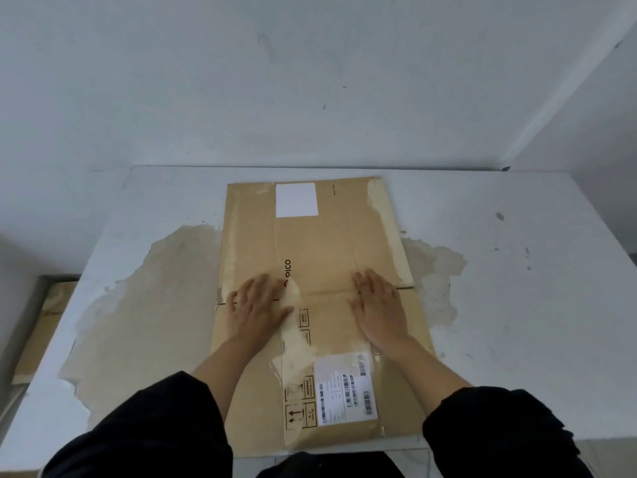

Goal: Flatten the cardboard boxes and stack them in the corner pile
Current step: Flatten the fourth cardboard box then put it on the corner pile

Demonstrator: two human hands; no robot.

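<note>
Sleeves [148,429]: black, nearest, both arms.
Left hand [256,305]: flat, fingers spread, palm down on box, grasping nothing.
Right hand [379,305]: same, pressing flat.
Cardboard box [320,243]: flattened, mid-table [517,270], shipping label [344,388] near end.

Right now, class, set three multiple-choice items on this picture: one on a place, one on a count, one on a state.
1. Where does the box lie?
A. on the table
B. against the wall
C. on a chair

2. How many white labels does it show?
A. one
B. two
C. four

3. How are the hands?
A. fists
B. flat, palms down
C. raised

Key:
1 A: it rests on the tabletop.
2 B: blank label, barcode label.
3 B: left hand and right hand press on it.
</note>
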